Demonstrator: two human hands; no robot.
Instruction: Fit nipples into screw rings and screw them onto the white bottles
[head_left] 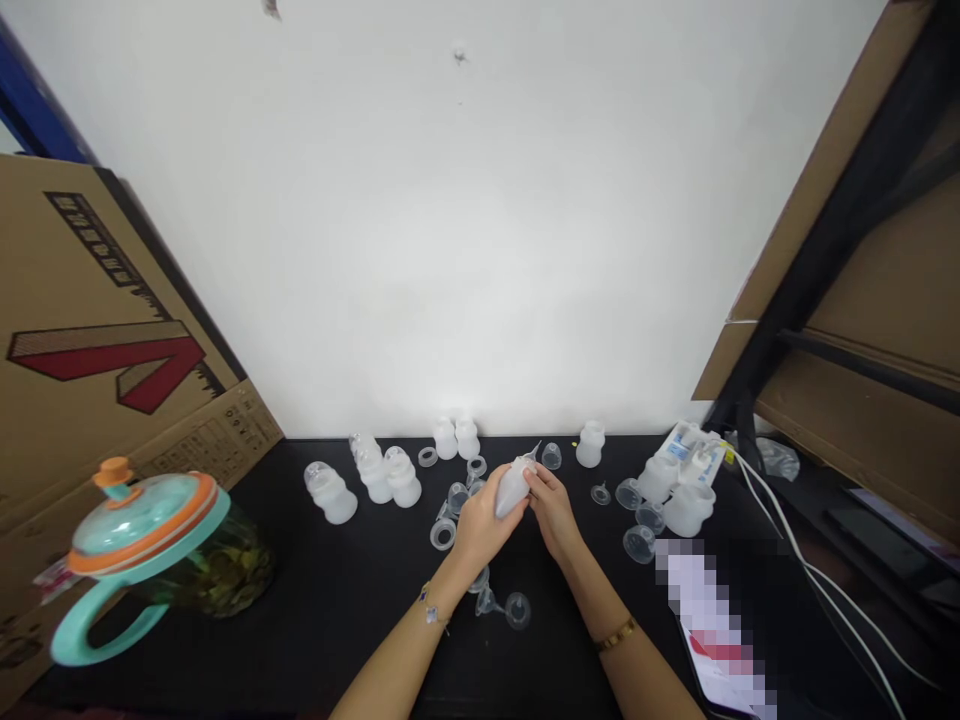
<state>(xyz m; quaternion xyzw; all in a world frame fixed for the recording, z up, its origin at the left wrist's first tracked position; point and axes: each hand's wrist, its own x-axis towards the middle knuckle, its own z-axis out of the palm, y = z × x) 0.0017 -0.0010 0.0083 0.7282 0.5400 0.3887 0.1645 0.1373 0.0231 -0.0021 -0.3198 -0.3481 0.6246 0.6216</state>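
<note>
Over the middle of the black table, my left hand is wrapped round a milky white baby bottle, tilted with its neck up and to the right. My right hand closes its fingers on the neck end of that same bottle. A thin clear piece sticks out at the top; its kind is hard to make out. Behind the hands lies a clear dome cap. To the left are several loose rings, among them a collar ring. Nearer me lies a clear nipple.
Assembled bottles stand at the left, with two open bottle bodies by the wall and another further right. More bodies and clear caps sit beside a power strip. A teal-lidded jug and a phone flank my arms.
</note>
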